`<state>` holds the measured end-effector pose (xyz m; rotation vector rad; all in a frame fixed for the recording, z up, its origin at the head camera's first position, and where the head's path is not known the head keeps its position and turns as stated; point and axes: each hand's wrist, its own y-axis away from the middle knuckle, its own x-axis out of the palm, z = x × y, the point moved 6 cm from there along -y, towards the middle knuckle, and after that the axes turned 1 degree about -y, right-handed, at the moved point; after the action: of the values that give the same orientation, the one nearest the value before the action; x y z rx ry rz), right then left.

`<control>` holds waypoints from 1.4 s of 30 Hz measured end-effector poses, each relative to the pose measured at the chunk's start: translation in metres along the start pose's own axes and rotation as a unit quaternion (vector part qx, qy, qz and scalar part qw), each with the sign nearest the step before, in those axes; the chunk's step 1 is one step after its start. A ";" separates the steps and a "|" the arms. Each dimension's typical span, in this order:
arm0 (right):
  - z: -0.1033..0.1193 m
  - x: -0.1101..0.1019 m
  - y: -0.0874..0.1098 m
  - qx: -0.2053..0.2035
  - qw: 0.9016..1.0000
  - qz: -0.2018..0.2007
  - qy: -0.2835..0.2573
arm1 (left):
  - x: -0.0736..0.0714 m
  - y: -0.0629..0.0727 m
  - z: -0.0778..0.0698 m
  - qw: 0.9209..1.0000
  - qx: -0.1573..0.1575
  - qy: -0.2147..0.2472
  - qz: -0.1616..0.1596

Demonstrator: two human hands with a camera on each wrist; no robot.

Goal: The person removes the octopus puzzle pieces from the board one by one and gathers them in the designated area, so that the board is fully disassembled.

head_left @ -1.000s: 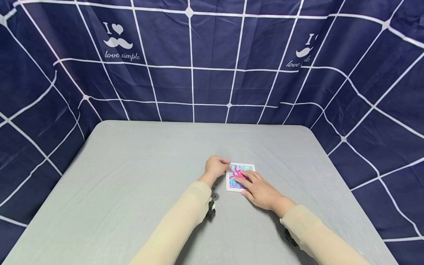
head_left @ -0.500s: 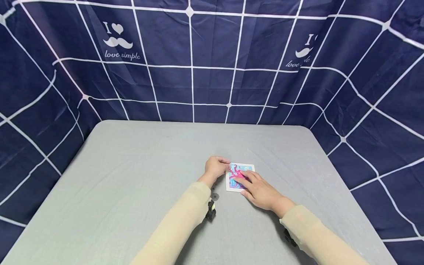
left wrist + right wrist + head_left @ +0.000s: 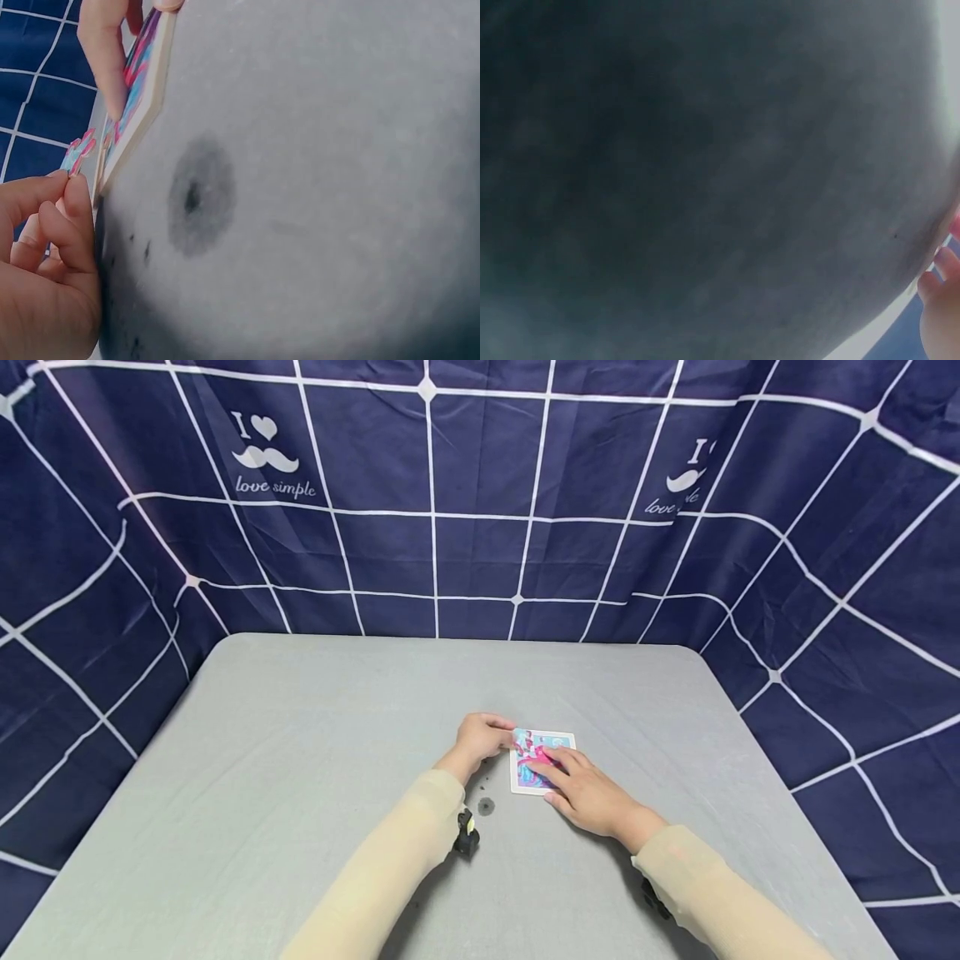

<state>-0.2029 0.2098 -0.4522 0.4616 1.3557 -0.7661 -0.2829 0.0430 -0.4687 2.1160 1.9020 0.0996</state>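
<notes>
White-framed puzzle (image 3: 529, 791) lies on grey table (image 3: 337, 735); left hand (image 3: 480, 739) pinches a pink-and-blue piece (image 3: 77, 153) near its upper-left corner; right hand (image 3: 592, 793) rests on puzzle, fingers extended.

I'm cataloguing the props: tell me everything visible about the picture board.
The picture board lies flat on the grey table, rectangular, with a pale border resembling wood or card. Pink tentacle-like shapes cross blue and purple. The right hand rests on it; at its far left corner, the left hand pinches a colourful piece.
</notes>
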 end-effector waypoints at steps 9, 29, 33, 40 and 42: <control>0.000 -0.001 0.000 0.013 1.000 0.011 -0.002 | -0.012 0.001 0.003 1.000 -0.007 -0.006 0.017; -0.001 -0.001 0.000 0.025 0.999 0.021 0.002 | -0.052 0.007 0.004 0.999 -0.019 -0.016 0.022; -0.001 0.000 0.001 0.025 0.999 0.021 0.001 | -0.062 0.008 0.007 0.999 -0.021 -0.022 0.015; -0.002 0.002 0.002 0.022 1.000 0.017 0.004 | -0.082 0.011 0.009 1.000 -0.022 -0.016 0.002; -0.002 0.003 0.002 0.023 1.000 0.017 0.005 | -0.087 0.011 0.009 1.000 -0.022 -0.014 0.000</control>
<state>-0.2031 0.2120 -0.4557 0.5248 1.3377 -0.7698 -0.2807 -0.0445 -0.4622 2.0787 1.8663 0.1090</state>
